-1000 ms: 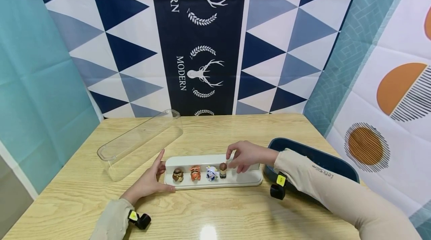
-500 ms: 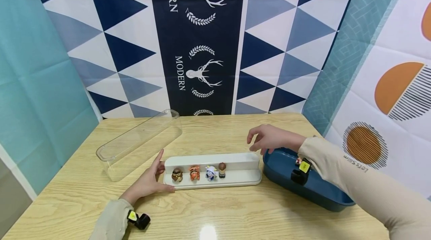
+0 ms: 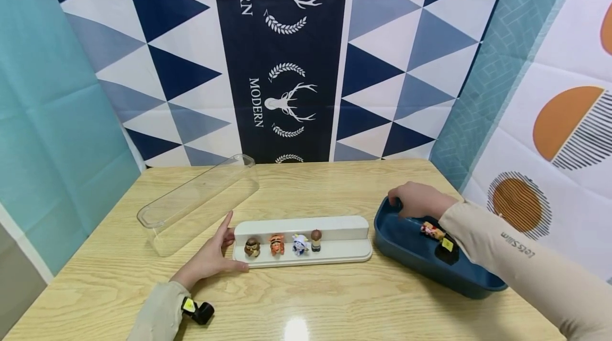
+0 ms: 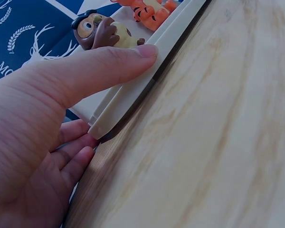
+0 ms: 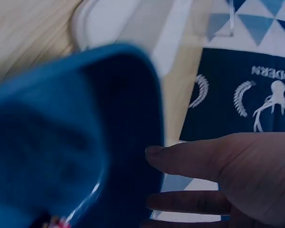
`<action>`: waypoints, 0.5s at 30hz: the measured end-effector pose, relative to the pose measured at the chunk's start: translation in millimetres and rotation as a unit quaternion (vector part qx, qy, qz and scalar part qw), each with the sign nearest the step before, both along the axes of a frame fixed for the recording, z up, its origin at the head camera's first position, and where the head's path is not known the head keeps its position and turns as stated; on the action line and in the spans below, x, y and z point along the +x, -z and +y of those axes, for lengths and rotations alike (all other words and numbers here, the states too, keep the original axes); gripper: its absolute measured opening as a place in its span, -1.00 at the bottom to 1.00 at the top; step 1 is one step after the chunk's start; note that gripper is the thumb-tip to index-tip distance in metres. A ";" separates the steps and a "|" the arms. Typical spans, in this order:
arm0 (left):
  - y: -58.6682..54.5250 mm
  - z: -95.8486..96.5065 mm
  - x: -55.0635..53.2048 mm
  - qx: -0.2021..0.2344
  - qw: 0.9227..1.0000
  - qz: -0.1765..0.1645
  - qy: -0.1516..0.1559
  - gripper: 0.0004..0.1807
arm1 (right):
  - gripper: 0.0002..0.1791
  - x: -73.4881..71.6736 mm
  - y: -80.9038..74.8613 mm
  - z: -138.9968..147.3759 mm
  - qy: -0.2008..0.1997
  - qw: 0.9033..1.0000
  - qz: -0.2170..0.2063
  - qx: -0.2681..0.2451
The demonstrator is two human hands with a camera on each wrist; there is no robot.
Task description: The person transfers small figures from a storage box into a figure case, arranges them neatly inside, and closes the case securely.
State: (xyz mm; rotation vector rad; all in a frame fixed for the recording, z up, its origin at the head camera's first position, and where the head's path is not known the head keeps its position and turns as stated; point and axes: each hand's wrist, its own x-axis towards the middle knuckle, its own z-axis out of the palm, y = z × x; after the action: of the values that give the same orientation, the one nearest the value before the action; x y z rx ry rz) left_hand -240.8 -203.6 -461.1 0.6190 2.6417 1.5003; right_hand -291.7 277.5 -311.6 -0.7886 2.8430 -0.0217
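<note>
My left hand (image 3: 212,253) grips the left end of a white stepped display base (image 3: 339,252), thumb along the front edge. Four small figurines stand on its lower step: a brown owl (image 3: 252,247), an orange tiger (image 3: 277,244), a white-and-blue figure (image 3: 300,244) and a brown-haired figure (image 3: 316,240). In the left wrist view the thumb lies beside the owl (image 4: 102,31). My right hand (image 3: 418,200) reaches over the far left rim of a dark blue bin (image 3: 430,274), thumb and fingers apart. A red-and-yellow figurine (image 3: 432,231) lies inside the bin.
A long clear plastic cover (image 3: 201,203) lies at the back left of the wooden table (image 3: 296,301). Patterned cloths (image 3: 287,65) hang behind the table and at both sides.
My right hand has left the display base beside the brown-haired figure and moved right, over the blue bin. My left hand and the standing figurines have stayed in place.
</note>
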 end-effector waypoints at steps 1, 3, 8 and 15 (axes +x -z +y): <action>-0.1 0.0 0.0 0.000 1.000 -0.001 -0.002 0.51 | -0.76 0.2 2.4 4.0 0.004 1.000 0.001 0.009; -0.4 0.0 0.0 0.000 1.000 -0.004 -0.006 0.51 | -0.76 0.7 7.1 12.0 0.009 1.000 -0.001 0.023; -1.8 0.4 -0.6 -0.005 1.000 -0.011 -0.009 0.53 | -0.74 1.7 19.0 34.1 -0.008 0.999 -0.018 0.044; -4.5 -0.1 -0.5 0.000 1.000 -0.017 -0.004 0.51 | -0.75 5.5 39.3 58.8 -0.024 0.998 -0.057 0.024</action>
State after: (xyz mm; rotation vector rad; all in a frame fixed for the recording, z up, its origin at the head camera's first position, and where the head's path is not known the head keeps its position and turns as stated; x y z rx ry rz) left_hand -241.4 -203.6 -456.6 0.5781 2.6234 1.4996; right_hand -286.1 336.3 -350.9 -0.8181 2.7073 0.0083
